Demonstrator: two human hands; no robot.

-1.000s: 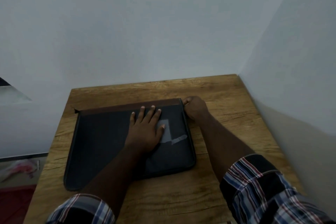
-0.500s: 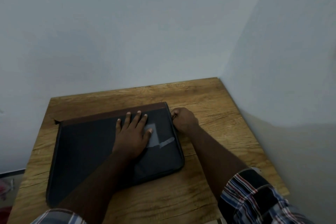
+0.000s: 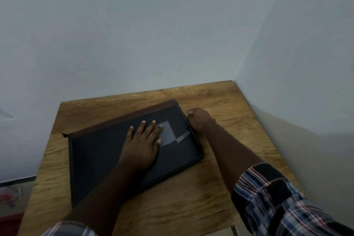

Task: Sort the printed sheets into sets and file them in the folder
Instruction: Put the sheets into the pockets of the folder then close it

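Folder [image 3: 107, 151] lies closed, askew on surface [image 3: 191, 207]. Left hand [image 3: 142, 144] spread flat, pressing cover. Right hand [image 3: 198, 119] curled, pinching right edge, likely zip pull. Looks stiff, padded, light; take hold at edge.

Wooden table [image 3: 191, 203] in a pale wall [image 3: 153, 34] corner

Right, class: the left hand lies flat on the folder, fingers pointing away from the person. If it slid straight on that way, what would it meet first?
The left hand would first cross the folder's brown strip, then bare table, then probably the wall; depth is unclear.
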